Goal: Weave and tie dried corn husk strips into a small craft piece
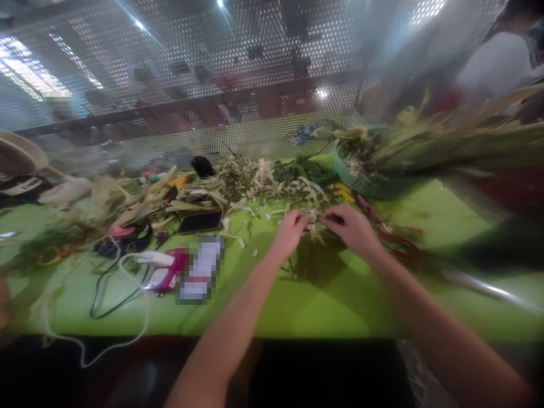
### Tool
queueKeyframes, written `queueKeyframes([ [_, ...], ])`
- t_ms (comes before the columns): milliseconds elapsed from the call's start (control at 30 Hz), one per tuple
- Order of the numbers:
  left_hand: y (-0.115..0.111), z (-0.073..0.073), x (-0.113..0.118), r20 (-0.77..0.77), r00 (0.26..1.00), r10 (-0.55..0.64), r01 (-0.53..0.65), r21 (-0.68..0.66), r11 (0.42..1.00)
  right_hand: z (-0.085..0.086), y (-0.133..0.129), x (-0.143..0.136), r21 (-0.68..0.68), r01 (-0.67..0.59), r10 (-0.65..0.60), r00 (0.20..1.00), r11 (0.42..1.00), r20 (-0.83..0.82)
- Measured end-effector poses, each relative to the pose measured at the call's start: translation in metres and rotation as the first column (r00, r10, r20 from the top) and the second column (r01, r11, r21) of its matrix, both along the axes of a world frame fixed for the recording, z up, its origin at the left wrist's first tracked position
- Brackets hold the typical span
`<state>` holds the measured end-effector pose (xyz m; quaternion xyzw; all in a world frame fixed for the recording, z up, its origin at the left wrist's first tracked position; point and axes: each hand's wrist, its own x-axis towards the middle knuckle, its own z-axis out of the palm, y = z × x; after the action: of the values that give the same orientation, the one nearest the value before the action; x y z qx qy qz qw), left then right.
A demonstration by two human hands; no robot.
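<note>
A small pale bundle of dried plant material (pixel 313 228) is between my two hands above the green table. My left hand (pixel 294 225) is closed in a pinch at its left side. On the right, my right hand (pixel 345 222) has thumb and fingers pressed together near the bundle; what they hold is too small to make out. Thin dark stems (pixel 293 271) show below the bundle. Behind my hands lies a long heap of husk scraps and pale strips (pixel 259 177).
A green basket (pixel 361 180) stands at the back right, with long husks (pixel 446 150) over it. A dark phone (pixel 200 222), a magenta device (pixel 179 266) and looped cables lie left. A metal blade-like object (pixel 493 289) is at right. A person (pixel 495 65) is behind.
</note>
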<state>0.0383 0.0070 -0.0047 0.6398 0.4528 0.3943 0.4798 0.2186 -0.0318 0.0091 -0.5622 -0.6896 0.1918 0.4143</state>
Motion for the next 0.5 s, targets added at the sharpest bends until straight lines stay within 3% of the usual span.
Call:
queueKeyframes([
  [100,-0.0014,0.0013,0.0012,-0.03,0.999,0.034,-0.033,0.04,0.999,-0.0007,0.001,-0.0002,0.001,0.007,-0.007,1.0,1.0,-0.004],
  [300,-0.0012,-0.0048,0.007,0.104,0.988,0.111,-0.118,0.063,0.991,0.0006,0.0007,-0.0037,-0.028,0.046,-0.046,0.999,0.999,0.01],
  [367,-0.0017,-0.005,0.0077,0.153,0.983,0.102,-0.102,-0.008,0.995,0.0007,0.0002,-0.0034,-0.008,0.058,-0.058,0.998,0.998,0.022],
  [500,-0.0047,-0.0003,0.0071,0.306,0.948,0.081,0.01,-0.285,0.958,-0.0022,0.0013,-0.0005,-0.02,0.065,-0.066,0.997,0.998,-0.035],
])
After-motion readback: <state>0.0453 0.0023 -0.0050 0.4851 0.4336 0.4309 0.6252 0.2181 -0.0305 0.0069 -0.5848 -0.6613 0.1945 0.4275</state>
